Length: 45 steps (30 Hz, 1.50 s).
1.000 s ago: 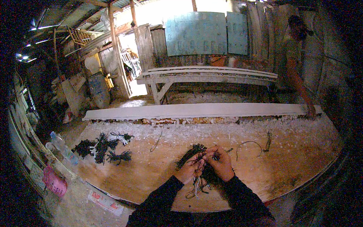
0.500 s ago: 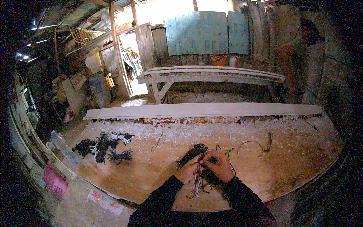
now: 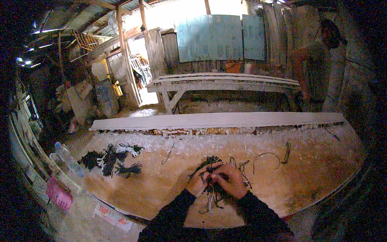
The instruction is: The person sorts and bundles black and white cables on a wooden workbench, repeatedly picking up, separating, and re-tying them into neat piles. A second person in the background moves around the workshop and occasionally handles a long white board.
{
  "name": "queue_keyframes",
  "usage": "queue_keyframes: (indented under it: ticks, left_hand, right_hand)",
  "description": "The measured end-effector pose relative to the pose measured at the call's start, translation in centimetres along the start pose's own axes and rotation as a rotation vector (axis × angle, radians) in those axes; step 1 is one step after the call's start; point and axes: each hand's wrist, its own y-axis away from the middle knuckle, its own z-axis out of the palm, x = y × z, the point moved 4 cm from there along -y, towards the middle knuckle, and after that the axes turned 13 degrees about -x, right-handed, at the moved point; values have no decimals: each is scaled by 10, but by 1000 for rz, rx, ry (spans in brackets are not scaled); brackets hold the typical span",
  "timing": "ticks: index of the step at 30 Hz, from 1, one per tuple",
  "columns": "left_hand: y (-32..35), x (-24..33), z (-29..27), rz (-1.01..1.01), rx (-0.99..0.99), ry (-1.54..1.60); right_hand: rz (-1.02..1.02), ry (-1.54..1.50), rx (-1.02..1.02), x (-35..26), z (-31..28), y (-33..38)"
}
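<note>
both hands' fingers (image 3: 213, 176) pinched tight on a dark twine bundle (image 3: 209, 186) | left hand (image 3: 199, 183) and right hand (image 3: 229, 180) touching, mid-bench (image 3: 306, 177) | loose ends dangle under the hands | finished tied bundles (image 3: 111, 158) well off left | plastic bottle (image 3: 66, 158) at bench edge

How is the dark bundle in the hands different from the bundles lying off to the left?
The held bundle is gripped by the left hand and right hand, pale strands dangling below; the left bundles lie untouched in a cluster on the wooden table. Both look dark and stringy.
</note>
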Motion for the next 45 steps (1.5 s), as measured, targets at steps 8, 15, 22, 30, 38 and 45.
queue_keyframes:
  ticks: [8,15,22,30,38,45]
  left_hand:
    - [4,11,6,38,150,-17]
    - [0,-4,-9,121,260,-98]
    - [3,3,-18,207,281,503]
    - [10,13,-25,271,313,661]
    - [12,17,-14,114,415,527]
    - [6,7,1,-8,202,218]
  right_hand:
    - [-102,323,-50,-14,13,-1]
    - [-107,364,-114,-4,19,3]
    - [-149,482,-91,3,20,3]
    - [-111,385,-194,0,23,-1]
    - [-106,228,-247,7,24,-2]
    - [-45,117,44,12,8,6]
